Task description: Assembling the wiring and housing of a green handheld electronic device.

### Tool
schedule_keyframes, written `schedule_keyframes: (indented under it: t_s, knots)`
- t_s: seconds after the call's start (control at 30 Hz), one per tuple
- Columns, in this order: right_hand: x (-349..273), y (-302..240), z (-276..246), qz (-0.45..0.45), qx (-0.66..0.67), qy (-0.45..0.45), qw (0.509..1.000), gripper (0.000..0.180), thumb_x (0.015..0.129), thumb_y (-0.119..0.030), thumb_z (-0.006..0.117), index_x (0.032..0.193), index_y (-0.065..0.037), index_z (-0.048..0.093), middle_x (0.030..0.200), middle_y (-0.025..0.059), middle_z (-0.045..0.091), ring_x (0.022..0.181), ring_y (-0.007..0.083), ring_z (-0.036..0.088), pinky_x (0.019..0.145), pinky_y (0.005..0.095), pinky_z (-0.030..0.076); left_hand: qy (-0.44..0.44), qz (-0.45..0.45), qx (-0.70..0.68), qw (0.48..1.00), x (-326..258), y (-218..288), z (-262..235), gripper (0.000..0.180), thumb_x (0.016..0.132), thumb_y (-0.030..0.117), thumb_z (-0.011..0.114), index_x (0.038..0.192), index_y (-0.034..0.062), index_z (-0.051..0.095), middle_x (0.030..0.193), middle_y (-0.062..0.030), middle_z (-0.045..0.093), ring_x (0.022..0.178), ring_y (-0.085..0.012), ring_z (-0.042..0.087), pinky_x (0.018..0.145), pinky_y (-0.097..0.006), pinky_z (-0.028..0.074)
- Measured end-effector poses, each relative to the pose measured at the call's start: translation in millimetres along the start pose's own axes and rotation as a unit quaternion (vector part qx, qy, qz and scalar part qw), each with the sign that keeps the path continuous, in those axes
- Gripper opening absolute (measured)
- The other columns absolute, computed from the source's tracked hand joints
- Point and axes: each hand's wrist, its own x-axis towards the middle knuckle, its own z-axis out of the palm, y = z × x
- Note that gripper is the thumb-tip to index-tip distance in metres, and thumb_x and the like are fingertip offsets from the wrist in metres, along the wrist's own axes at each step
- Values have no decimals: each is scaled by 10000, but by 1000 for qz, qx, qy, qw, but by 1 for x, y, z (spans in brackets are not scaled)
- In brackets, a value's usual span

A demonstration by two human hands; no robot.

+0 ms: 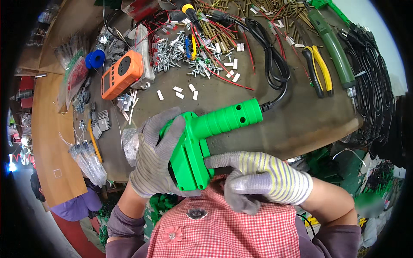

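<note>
Fingers of left hand, gloved grey, wrapped around the body of 1 green power tool; right hand, in a striped glove, curled with 1 finger extended against the tool's lower edge. Tool held above the near edge of the workbench, its black cord running away from it; 1 orange meter lies beyond the tool to its left, screws farther back.

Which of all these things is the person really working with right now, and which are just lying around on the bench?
In hand:
green plastic tool body, gripped by the left hand
right hand, fingers on its lower end
black power cord running from its handle

Lying about:
orange meter
pile of screws
yellow-handled pliers
dark green screwdriver
blue spool
</note>
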Motion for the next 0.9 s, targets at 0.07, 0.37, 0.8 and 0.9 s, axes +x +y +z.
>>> schedule_keyframes:
  t_s: [0.07, 0.37, 0.8, 0.9]
  knots:
    - [-2, -8, 0, 19, 8, -15, 1000, 676, 983, -197, 593, 1514, 73, 274, 736, 109, 668, 529, 125, 609, 463, 226, 461, 6, 11, 11, 1000, 0, -3, 2, 1228, 513, 740, 821, 1479, 89, 435, 1348, -247, 503, 1135, -427, 568, 934, -538, 464]
    - [-6, 0, 5, 47, 115, -25, 992, 738, 984, -190, 592, 1565, 22, 191, 826, 151, 697, 542, 154, 641, 463, 237, 500, -19, -25, 17, 999, -16, -9, 7, 1196, 569, 773, 767, 1503, 111, 419, 1361, -256, 503, 1128, -431, 577, 921, -541, 463]
    - [-9, -1, 7, 57, 27, -16, 998, 793, 987, -172, 584, 1600, -65, 93, 819, 151, 688, 501, 163, 631, 440, 238, 488, 21, 42, 17, 999, 3, -5, 6, 1145, 568, 736, 794, 1472, 116, 463, 1354, -280, 499, 1113, -450, 582, 915, -542, 469]
    - [-19, -49, 18, -135, -458, 106, 872, 454, 943, -182, 592, 1361, -6, 585, 834, 114, 724, 631, 183, 700, 635, 305, 573, 4, 21, 21, 1000, -3, -3, -1, 1134, 544, 720, 810, 1447, 109, 496, 1346, -278, 498, 1133, -454, 566, 940, -545, 454]
